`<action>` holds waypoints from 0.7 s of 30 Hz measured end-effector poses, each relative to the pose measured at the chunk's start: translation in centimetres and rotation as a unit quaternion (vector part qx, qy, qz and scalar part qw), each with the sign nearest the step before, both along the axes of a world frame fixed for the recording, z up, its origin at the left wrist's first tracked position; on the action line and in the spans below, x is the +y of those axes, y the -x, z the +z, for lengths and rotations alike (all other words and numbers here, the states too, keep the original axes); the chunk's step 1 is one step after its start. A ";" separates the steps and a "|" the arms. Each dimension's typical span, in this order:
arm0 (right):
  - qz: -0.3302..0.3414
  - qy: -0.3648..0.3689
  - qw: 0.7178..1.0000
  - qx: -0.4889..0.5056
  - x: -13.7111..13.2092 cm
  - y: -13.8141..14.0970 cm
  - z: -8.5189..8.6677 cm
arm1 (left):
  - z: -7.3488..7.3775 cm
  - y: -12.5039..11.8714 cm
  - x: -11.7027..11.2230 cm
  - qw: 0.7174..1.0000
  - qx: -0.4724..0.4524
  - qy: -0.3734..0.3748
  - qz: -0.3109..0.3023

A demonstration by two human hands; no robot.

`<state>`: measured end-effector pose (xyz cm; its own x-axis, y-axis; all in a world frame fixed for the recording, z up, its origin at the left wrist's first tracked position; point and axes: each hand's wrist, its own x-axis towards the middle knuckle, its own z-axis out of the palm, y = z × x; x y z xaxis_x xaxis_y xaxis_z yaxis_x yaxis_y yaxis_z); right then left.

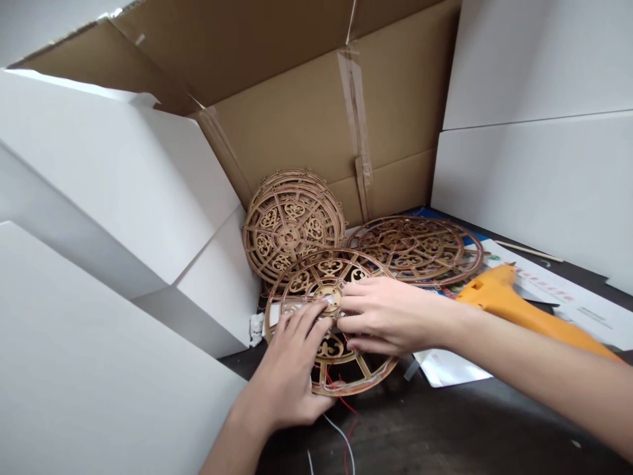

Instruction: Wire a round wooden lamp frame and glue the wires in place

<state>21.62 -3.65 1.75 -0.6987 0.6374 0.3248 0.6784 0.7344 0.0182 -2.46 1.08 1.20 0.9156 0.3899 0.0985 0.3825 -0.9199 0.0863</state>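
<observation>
With the patterned wooden disc (324,290) taken as the clock's centre and twelve pointing away from the person, the left hand (297,356) lies over its seven-to-nine o'clock part, fingers stretched towards the hub and thumb by the rim at six. The fingers touch the face, but it cannot be told whether they pinch anything. The right hand (378,315) comes in from three o'clock, its fingers bent and close together just beside the hub; their tips are partly hidden, so whatever they may grip cannot be told. The disc sits tilted above the dark table (420,432), in front of the person. At six o'clock a red wire (352,425) and a white wire (345,441) trail from near its lower rim. At eleven stands a leaning stack of similar discs (291,227), and between one and two more wooden discs (410,247) lie flat. An orange glue gun (494,290) rests at three, near a printed sheet (593,310). Cardboard (291,119) rises at twelve, with white boxes (113,191) at ten and white panels (534,178) at two.
</observation>
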 end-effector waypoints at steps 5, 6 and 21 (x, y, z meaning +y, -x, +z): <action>-0.015 0.035 0.997 0.065 -0.6 -0.8 0.5 | 0.0 -0.1 0.1 1.000 -0.002 -0.004 -0.011; -0.028 0.028 0.996 0.081 -0.6 -1.1 0.6 | 0.0 -0.1 0.1 1.000 0.001 -0.005 -0.011; -0.170 -0.007 0.974 0.147 -0.9 -1.6 -2.2 | 0.2 -0.3 0.0 0.999 0.029 -0.017 -0.009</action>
<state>23.18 -4.54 -0.43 -0.3233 0.8097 0.4897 0.8602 0.4671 -0.2044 -2.15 1.11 1.43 0.9270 0.3703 0.0586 0.3690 -0.9289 0.0330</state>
